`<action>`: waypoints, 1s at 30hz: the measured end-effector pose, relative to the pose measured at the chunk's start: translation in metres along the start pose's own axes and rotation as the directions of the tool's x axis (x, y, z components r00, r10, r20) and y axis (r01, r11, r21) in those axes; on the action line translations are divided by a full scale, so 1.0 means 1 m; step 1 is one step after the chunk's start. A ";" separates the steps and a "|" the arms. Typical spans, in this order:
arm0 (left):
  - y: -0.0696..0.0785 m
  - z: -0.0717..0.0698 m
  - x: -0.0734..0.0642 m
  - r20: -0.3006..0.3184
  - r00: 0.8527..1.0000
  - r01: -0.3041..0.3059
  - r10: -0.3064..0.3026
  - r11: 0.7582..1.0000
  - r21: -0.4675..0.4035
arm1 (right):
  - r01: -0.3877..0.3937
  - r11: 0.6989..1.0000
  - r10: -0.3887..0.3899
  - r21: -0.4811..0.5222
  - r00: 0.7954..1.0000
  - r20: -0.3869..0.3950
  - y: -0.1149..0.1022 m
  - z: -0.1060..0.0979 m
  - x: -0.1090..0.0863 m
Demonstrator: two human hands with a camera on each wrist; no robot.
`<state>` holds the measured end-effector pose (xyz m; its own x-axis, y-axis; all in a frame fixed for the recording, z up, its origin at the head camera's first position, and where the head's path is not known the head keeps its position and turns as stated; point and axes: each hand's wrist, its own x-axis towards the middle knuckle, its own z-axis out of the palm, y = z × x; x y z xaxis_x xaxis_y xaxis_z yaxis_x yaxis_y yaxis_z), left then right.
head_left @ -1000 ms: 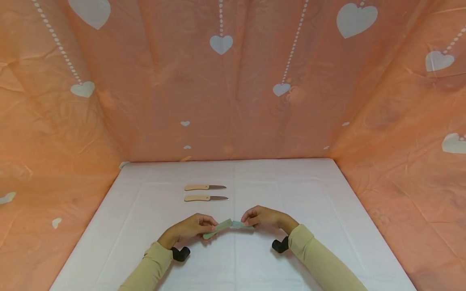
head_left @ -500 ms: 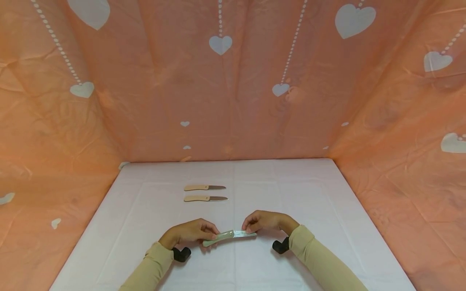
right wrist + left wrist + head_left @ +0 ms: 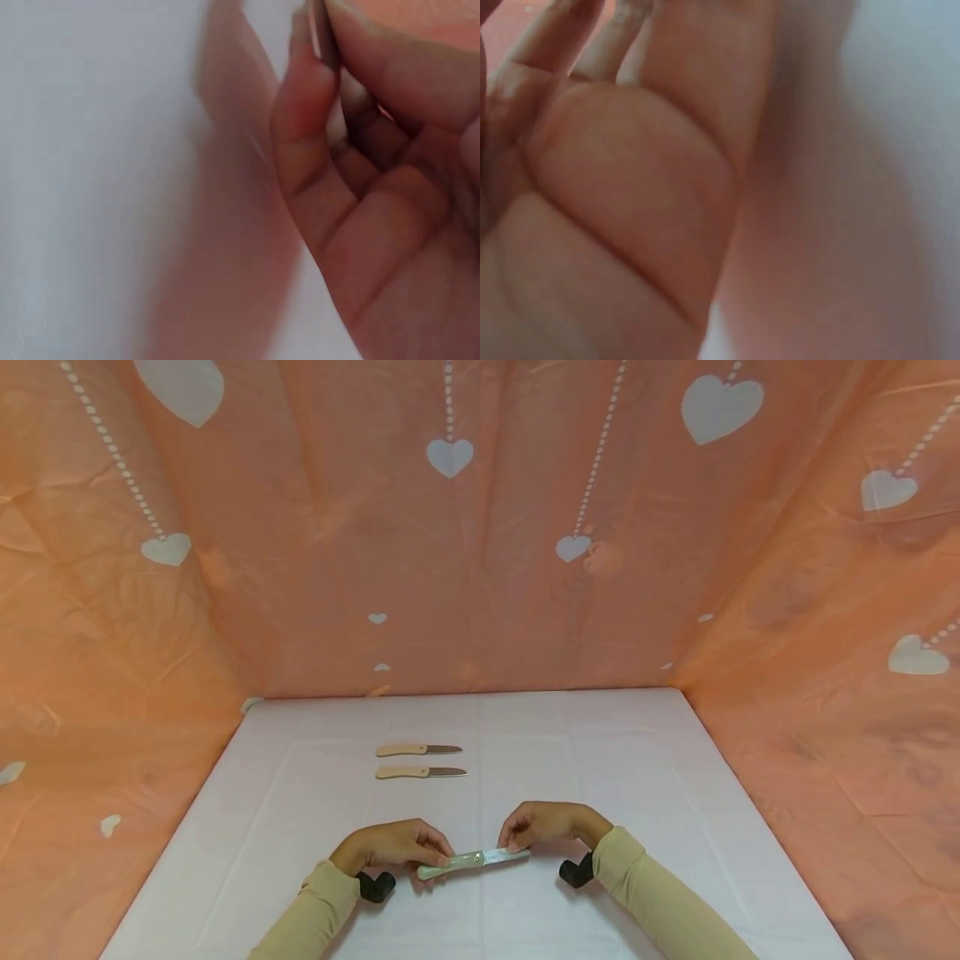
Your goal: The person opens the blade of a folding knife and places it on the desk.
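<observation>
In the head view my left hand (image 3: 393,845) pinches the pale green handle of a folding knife (image 3: 465,861). My right hand (image 3: 550,823) pinches its light, shiny blade (image 3: 495,857) near the tip, between thumb and fingers. Handle and blade lie nearly in one line, just above the table. Only the palm of my left hand (image 3: 630,180) shows in the left wrist view; the knife is out of sight there. The right wrist view has my right hand (image 3: 382,187) with a thin edge of the blade (image 3: 321,34) between thumb and finger.
Beyond my hands, two unfolded knives with tan handles lie parallel: a farther knife (image 3: 405,750) and a nearer knife (image 3: 405,772), blades pointing right. A white cloth covers the table (image 3: 600,735). Orange curtains (image 3: 480,568) with white hearts enclose the back and sides.
The green knife's blade has swung from a bent angle to nearly straight with its handle. Both hands have come slightly lower and nearer with it. The tan knives stay put.
</observation>
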<state>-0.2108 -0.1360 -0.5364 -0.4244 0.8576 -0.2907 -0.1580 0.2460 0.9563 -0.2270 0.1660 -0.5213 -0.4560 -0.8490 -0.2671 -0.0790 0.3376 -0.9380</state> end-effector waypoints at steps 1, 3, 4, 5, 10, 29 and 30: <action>0.000 0.000 0.000 -0.009 1.000 0.002 -0.002 1.000 0.003 | -0.003 1.000 0.003 -0.005 1.000 -0.008 0.000 0.001 0.001; -0.001 -0.001 -0.001 -0.036 0.999 0.004 -0.004 1.000 0.019 | -0.014 1.000 0.013 -0.022 0.999 -0.029 0.000 0.001 0.002; -0.001 -0.001 -0.002 -0.049 0.999 0.005 -0.003 1.000 0.029 | -0.021 0.999 0.020 -0.026 0.999 -0.038 0.000 0.001 0.002; 0.000 -0.001 -0.002 -0.062 0.998 0.005 -0.003 0.999 0.039 | -0.026 0.999 0.025 -0.029 0.999 -0.046 0.000 0.002 0.002; 0.004 -0.005 -0.004 -0.135 0.991 0.005 0.005 0.997 0.080 | -0.052 0.999 0.051 -0.003 0.993 -0.106 0.000 0.001 0.004; 0.009 -0.025 -0.028 -0.449 0.893 0.019 0.042 0.991 0.131 | -0.015 0.997 0.037 0.072 0.950 -0.311 -0.001 -0.002 0.011; 0.008 -0.026 -0.030 -0.461 0.886 0.020 0.044 0.991 0.132 | -0.009 0.997 0.033 0.076 0.948 -0.317 -0.001 -0.002 0.012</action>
<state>-0.2223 -0.1713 -0.5205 -0.7939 0.5628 -0.2302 -0.0473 0.3203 0.9461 -0.2338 0.1563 -0.5231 -0.7161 -0.6644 -0.2139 -0.0070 0.3133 -0.9496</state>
